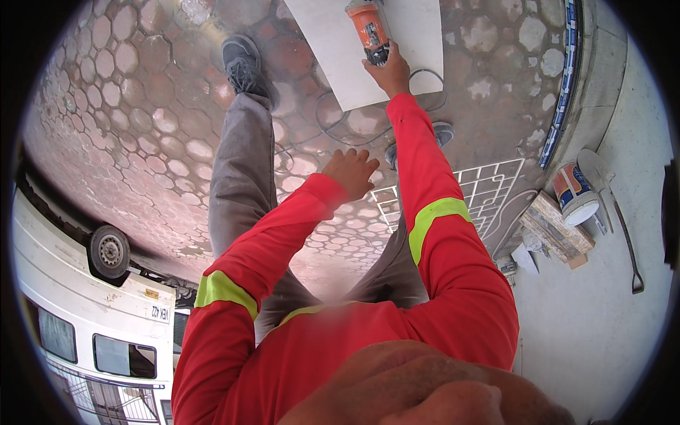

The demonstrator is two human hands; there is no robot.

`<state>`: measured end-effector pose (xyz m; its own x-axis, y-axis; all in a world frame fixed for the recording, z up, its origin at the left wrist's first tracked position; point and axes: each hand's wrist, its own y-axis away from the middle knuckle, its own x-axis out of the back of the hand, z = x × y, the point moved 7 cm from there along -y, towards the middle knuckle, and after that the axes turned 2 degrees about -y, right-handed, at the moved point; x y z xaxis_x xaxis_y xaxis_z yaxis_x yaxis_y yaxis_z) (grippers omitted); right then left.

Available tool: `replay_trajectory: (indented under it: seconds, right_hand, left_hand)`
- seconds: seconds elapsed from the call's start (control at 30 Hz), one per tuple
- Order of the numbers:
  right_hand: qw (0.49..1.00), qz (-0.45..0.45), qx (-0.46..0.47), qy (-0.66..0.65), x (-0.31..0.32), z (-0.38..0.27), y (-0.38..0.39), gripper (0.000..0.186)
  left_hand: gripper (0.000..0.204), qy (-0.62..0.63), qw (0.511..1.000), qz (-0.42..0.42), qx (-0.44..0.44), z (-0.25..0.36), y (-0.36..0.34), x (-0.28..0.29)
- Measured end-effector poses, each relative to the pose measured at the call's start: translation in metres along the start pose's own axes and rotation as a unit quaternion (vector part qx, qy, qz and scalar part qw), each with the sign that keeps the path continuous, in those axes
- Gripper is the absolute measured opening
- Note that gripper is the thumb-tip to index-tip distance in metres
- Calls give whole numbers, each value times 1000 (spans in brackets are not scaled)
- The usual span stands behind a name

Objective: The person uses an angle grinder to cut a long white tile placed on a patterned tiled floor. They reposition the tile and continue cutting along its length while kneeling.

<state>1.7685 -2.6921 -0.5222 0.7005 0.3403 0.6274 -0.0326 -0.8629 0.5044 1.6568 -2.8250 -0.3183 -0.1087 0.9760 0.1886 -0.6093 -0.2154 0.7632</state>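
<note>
My right hand [388,71], its arm stretched out ahead, is closed round the rear end of an orange and black corded power tool [369,27], which looks like an angle grinder. Its front end is partly cut off by the upper edge of the view. Under the tool lies a pale flat board [333,53] on the paving. A thin dark cord [322,127] loops from near the board back toward my feet. My left hand [351,172] hangs in the air nearer my body, palm down, fingers spread, holding nothing.
Hexagonal pavers [142,106] cover the ground. A white metal grille [489,185] lies beside my right leg. On the right are a paint bucket [575,193], stacked boards [556,227] and a shovel [623,227] near a wall. A white van [78,283] stands at the left.
</note>
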Motion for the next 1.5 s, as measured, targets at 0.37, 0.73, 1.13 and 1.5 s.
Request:
replay_trajectory:
  seconds: [0.37,0.73,1.13,1.5]
  right_hand:
    - [1000,4,0,6,0,13,7,81]
    - [1000,-8,-9,-1,-3,19,13,80]
    - [1000,-7,-16,2,4,30,38,80]
    - [1000,-8,-7,-2,15,35,46,82]
  left_hand:
    - [42,4,1000,-2,4,2,-4,-6]
    - [41,2,1000,-7,3,3,-5,-11]
    - [40,-14,1000,7,-7,8,-6,-20]
    - [42,-17,1000,-13,11,14,-13,-34]
